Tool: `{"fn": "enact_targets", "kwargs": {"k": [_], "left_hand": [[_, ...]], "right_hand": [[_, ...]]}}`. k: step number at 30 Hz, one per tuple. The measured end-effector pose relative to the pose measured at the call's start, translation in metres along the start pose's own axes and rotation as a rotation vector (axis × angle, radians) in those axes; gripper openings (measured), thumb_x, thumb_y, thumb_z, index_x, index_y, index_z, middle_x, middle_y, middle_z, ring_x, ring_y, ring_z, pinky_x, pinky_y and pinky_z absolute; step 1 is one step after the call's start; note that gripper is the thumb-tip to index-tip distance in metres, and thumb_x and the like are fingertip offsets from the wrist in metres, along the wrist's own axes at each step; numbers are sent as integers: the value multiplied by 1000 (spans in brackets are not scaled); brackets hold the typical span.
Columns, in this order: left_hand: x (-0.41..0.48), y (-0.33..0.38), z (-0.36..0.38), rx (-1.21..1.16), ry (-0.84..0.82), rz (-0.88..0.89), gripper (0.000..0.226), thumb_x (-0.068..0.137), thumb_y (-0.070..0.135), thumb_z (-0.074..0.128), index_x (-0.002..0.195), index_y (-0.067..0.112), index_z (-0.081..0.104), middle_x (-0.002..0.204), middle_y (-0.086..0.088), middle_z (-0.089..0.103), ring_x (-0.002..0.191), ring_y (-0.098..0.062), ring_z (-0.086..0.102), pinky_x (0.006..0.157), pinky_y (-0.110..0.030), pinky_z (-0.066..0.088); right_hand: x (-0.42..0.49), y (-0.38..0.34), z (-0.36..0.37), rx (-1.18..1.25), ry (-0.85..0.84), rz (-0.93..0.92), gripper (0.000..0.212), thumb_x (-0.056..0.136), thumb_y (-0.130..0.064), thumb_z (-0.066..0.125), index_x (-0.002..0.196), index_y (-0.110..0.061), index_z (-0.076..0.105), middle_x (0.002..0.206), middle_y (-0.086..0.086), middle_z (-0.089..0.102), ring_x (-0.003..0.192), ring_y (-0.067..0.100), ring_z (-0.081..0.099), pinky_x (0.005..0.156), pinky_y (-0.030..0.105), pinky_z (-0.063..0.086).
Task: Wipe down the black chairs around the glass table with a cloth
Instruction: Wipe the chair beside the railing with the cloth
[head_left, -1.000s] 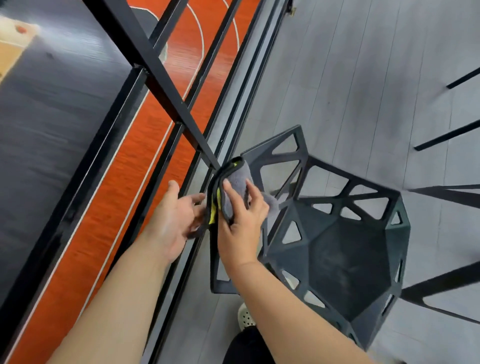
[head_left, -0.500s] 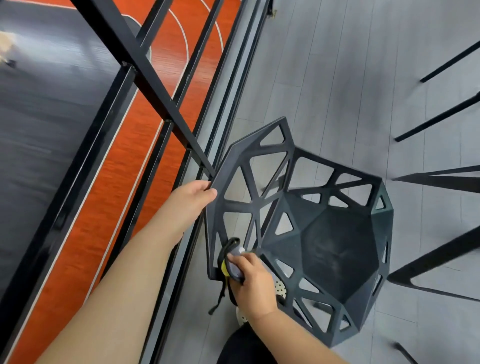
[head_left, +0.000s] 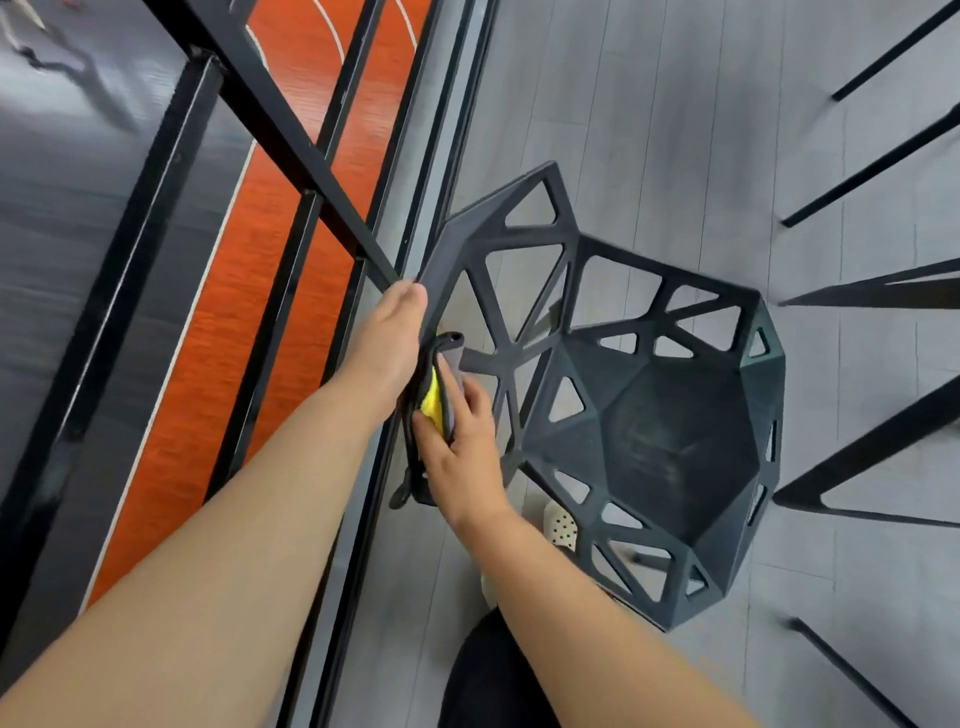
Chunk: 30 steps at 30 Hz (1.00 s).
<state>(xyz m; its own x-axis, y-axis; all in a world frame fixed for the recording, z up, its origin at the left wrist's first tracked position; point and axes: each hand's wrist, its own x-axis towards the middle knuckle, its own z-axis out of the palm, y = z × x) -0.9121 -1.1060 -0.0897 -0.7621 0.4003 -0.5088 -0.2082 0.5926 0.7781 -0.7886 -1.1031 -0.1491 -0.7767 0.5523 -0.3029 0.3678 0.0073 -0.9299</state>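
A black chair (head_left: 649, 415) with triangular cut-outs stands below me on the grey floor, its backrest toward the railing. My right hand (head_left: 462, 447) presses a grey and yellow cloth (head_left: 434, 402) against the left edge of the backrest, about halfway up. My left hand (head_left: 387, 343) grips the outer side of that same backrest edge, just above the cloth, with its fingers hidden behind the frame.
A black metal railing (head_left: 291, 150) runs diagonally on the left, with an orange and dark floor (head_left: 249, 291) far below it. Black legs of other furniture (head_left: 878, 291) reach in from the right. My shoe (head_left: 561, 525) shows under the chair.
My right hand slid the cloth down the backrest edge, then back up to mid height. My left hand shifted from open beside the edge to holding it. The view moved closer.
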Motion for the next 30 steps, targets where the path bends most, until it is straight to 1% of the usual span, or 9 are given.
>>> {"fn": "enact_targets", "kwargs": {"k": [2,4,7,11,16,21,23,26,30], "left_hand": [[-1,-4,3,71,10,73,23,101,29,32,116,31,49,106,26,53,94,15,47,82,-14,36],[1,-5,4,123,40,111,21,100,25,32,111,33,48,90,28,49,79,15,45,71,-12,35],[7,-10,8,121,91,163,24,99,25,32,110,23,53,100,12,60,89,-3,54,79,-26,43],[9,-21,14,242,195,225,39,98,31,31,130,16,48,121,-9,57,110,-26,53,91,-42,44],[13,-23,16,238,243,237,33,99,29,33,123,15,52,109,-6,58,93,-21,52,75,-32,41],[10,-23,17,197,244,256,29,99,27,34,117,16,55,100,-2,58,85,-16,50,68,-28,37],[11,-23,16,196,252,261,28,98,26,34,113,16,56,99,-3,60,86,-18,52,68,-29,39],[10,-22,17,211,272,258,27,99,27,34,113,16,55,97,-7,59,86,-21,53,71,-33,41],[9,-23,19,275,316,240,34,99,31,33,124,16,51,107,-9,59,98,-27,55,77,-36,44]], "right_hand": [[-10,9,2,-24,38,-26,61,91,-21,54,139,-52,32,138,-10,34,127,11,30,110,26,26],[-26,18,4,-122,109,-86,68,85,-6,56,137,-47,39,134,-8,37,118,6,28,103,10,18],[-51,38,15,-207,199,-123,69,73,3,54,132,-33,51,125,-2,47,112,3,29,97,4,21],[-57,63,14,-288,253,-183,76,65,7,55,129,-33,51,119,2,49,111,19,44,94,22,36],[-52,76,15,-271,246,-184,85,65,11,57,132,-41,44,120,0,42,115,18,48,101,15,34],[-55,79,13,-222,231,-131,74,67,1,52,129,-40,46,122,-7,38,117,7,42,101,6,28],[-56,79,7,-141,185,-81,77,68,7,51,127,-43,47,119,-10,38,114,6,44,96,8,37],[-47,75,-18,72,119,220,74,75,18,45,116,-42,55,109,-10,45,96,12,54,67,11,50],[-30,75,-69,485,221,550,48,80,13,47,97,-26,67,94,6,71,93,26,67,81,35,56]]}}
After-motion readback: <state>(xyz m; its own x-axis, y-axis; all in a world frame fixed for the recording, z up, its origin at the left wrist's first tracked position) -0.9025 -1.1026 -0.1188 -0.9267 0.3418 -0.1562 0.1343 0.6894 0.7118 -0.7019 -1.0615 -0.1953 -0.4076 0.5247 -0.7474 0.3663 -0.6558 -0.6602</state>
